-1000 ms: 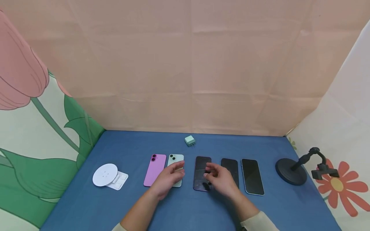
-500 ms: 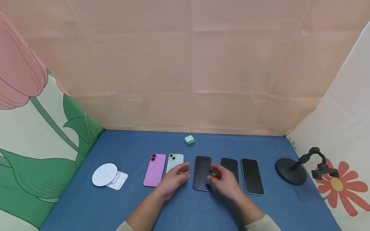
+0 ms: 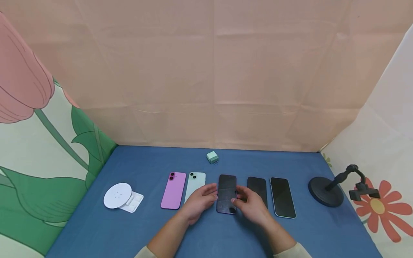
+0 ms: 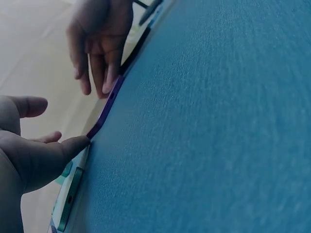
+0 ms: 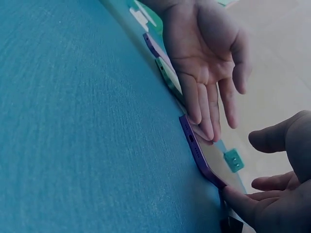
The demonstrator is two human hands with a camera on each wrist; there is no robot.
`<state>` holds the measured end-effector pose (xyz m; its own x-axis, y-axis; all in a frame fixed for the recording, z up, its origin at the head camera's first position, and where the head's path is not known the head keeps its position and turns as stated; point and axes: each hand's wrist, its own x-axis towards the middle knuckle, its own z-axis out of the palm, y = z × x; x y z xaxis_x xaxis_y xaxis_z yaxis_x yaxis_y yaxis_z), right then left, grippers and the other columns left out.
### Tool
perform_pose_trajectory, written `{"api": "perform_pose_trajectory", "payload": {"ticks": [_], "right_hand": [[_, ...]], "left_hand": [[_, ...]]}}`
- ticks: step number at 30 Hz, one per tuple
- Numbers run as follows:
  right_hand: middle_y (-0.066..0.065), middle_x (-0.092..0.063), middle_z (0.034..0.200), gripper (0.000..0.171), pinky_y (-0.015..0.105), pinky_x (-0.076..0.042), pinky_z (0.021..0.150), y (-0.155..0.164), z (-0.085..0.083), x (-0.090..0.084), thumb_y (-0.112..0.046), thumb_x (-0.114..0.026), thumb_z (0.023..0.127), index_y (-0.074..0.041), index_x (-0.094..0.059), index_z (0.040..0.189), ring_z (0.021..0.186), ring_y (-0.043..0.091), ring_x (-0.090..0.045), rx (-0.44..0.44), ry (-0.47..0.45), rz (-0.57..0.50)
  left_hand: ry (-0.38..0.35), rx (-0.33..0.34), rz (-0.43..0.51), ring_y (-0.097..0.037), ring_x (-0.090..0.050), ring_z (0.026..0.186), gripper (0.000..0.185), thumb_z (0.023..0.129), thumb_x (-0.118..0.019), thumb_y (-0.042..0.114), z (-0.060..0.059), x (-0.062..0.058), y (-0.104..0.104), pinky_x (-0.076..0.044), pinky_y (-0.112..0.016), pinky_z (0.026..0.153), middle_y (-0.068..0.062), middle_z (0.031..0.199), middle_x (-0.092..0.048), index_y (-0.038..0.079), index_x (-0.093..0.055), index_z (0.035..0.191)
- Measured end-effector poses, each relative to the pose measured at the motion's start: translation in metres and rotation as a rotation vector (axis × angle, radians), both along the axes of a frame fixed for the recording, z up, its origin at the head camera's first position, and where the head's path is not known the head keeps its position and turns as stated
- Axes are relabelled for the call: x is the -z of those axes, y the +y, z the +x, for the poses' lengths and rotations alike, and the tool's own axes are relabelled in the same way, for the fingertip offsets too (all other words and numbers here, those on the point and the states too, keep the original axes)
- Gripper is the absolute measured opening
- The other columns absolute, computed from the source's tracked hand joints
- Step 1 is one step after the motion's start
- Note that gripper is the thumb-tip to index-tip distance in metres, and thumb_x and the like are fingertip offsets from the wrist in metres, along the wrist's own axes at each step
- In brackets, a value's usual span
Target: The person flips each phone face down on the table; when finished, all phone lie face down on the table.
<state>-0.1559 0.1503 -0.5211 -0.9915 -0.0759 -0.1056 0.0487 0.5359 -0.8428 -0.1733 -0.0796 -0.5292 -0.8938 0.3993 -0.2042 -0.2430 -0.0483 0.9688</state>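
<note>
Between my two hands lies a phone (image 3: 227, 195) with its dark screen up and a purple edge, which shows in the left wrist view as a purple strip. My left hand (image 3: 200, 202) is at its left side, fingers extended and fingertips right at the edge. At its right side is my right hand (image 3: 253, 206), its lowest fingertip at the purple edge in the right wrist view and its thumb raised. Left of my left hand is a pale green phone (image 3: 195, 184), back up and partly covered. A black-screened phone (image 3: 257, 187) lies just behind my right hand.
A pink phone (image 3: 173, 190) lies back up further left, beside a white round disc (image 3: 117, 195) on a white card-like piece (image 3: 133, 202). Another dark-screened phone (image 3: 283, 197) and a black stand (image 3: 326, 191) are right. A mint plug adapter (image 3: 212, 157) sits behind.
My left hand has moved right, from over the pale green phone to the purple-edged phone's left side. My right hand has shifted slightly right, off its screen to its right side.
</note>
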Motion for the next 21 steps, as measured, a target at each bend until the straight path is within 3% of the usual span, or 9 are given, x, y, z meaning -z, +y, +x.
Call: {"api": "perform_pose_trajectory", "payload": {"ticks": [15,21], "right_hand": [[0.017,-0.062,0.141,0.058,0.053,-0.053,0.100,-0.0030,0.0013,0.0006,-0.019,-0.077,0.094,0.000,-0.057,0.145,0.121,0.033,-0.064,0.008,-0.006,-0.059],[0.015,-0.065,0.139,0.059,0.053,-0.054,0.098,-0.0024,0.0031,-0.0008,-0.021,-0.078,0.093,-0.001,-0.058,0.144,0.118,0.029,-0.065,0.018,0.011,-0.052]], "left_hand": [[-0.019,0.000,-0.025,-0.036,-0.040,0.148,0.057,0.103,-0.061,0.013,-0.0003,-0.0003,0.0033,-0.038,-0.048,0.117,-0.021,0.158,-0.044,-0.004,-0.042,0.154],[0.008,0.008,-0.060,-0.035,-0.042,0.148,0.055,0.104,-0.060,0.012,0.0003,0.0011,0.0045,-0.039,-0.048,0.116,-0.020,0.157,-0.047,-0.004,-0.044,0.154]]}}
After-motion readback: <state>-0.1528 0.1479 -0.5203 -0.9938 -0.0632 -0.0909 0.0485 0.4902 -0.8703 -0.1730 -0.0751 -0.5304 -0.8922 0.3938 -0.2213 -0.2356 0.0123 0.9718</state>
